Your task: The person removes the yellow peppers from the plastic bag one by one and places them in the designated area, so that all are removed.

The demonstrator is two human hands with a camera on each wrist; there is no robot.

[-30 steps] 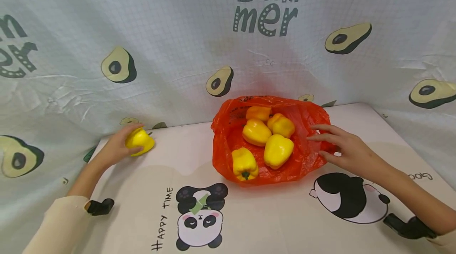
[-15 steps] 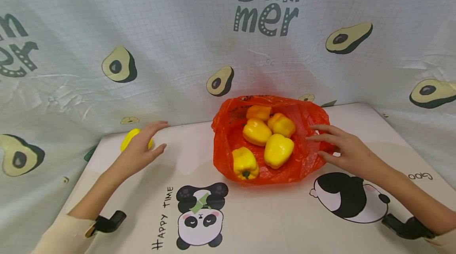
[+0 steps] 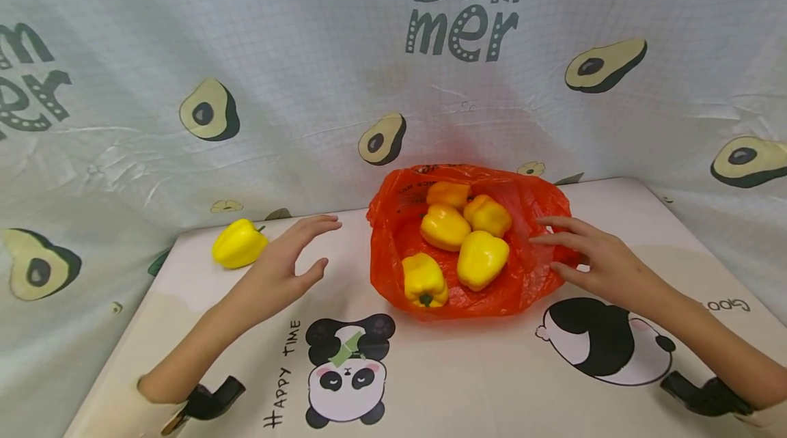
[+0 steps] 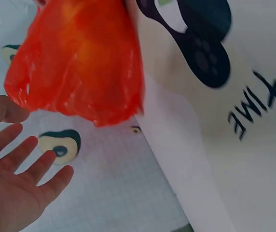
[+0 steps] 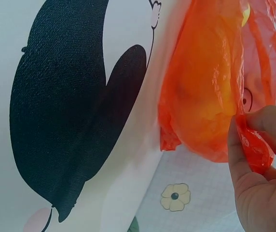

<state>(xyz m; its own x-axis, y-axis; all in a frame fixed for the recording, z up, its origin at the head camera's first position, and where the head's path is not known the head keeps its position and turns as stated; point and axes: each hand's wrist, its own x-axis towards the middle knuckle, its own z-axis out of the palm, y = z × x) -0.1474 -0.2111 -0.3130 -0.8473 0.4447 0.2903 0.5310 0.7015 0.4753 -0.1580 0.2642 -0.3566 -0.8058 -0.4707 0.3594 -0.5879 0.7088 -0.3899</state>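
My left hand (image 3: 279,281) hovers over the table with fingers spread and nothing in them, between a lone yellow bell pepper (image 3: 238,244) and a red plastic bag (image 3: 382,257). In the left wrist view its fingers (image 4: 20,157) are extended near the bag. My right hand (image 3: 605,257) pinches the bag's right edge between thumb and fingers; the right wrist view shows the thin plastic (image 5: 256,147) bunched in the grip. Inside the wide bag mouth lie several peppers, including a yellow one (image 3: 482,260) and an orange-yellow one (image 3: 448,195). The lone pepper lies on its side.
The light table (image 3: 492,383) carries printed pandas, one (image 3: 346,383) in front of the bag and another (image 3: 605,342) beneath the right forearm. A patterned curtain (image 3: 295,69) hangs right behind the table's back edge.
My left hand has let go of the yellow bell pepper at the far left and moved right toward the bag. The pepper stays there on the table. My right hand keeps its place.
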